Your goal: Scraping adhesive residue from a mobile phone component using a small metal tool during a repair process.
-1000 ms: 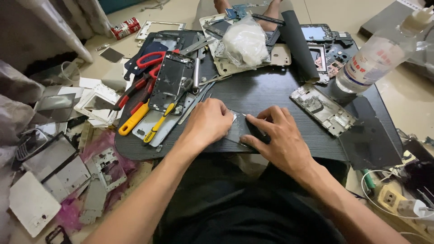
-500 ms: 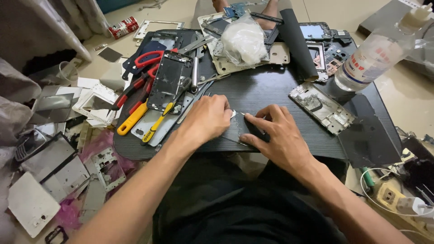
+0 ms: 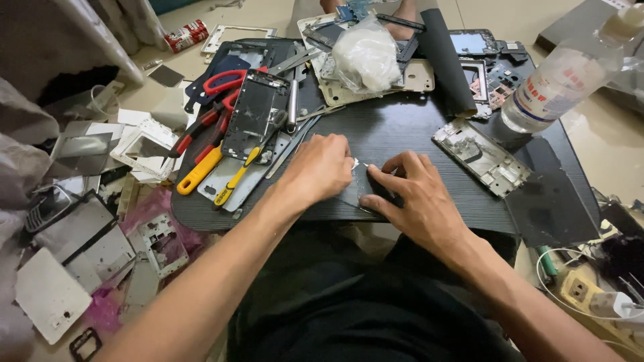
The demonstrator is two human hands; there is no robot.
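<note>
The thin dark flat panel (image 3: 365,191), glossy like a phone screen, lies flat at the near edge of the dark round worktop (image 3: 402,131). From what I can see its long axis runs away from me, tilted slightly leftward, though both hands cover most of it. My left hand (image 3: 322,167) comes in from the lower left, palm down, knuckles raised, its fingers curled together onto the panel's left edge around a small white scrap (image 3: 355,163); I cannot tell whether they pinch it. My right hand (image 3: 409,194) lies across the panel from the right, its fingers (image 3: 396,164) slightly spread, tips pressing on the surface. Left of my hands lie a yellow-handled screwdriver (image 3: 235,181) and red-handled pliers (image 3: 208,124).
</note>
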